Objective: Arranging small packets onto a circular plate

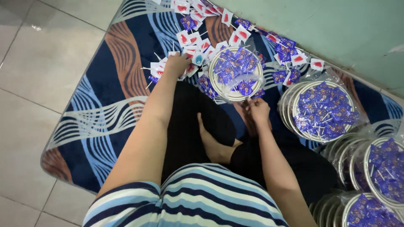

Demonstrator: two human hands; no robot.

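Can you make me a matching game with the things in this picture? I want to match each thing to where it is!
Things:
1. left hand
2. right hand
3. stack of filled bags
4. tiled floor

Places:
A. at the near edge of the round bag of purple sweets
B. left of the patterned mat
C. on the loose white and red lollipops
D. at the right, near the green wall

Pairs: 1-C, 2-A, 3-D, 4-B
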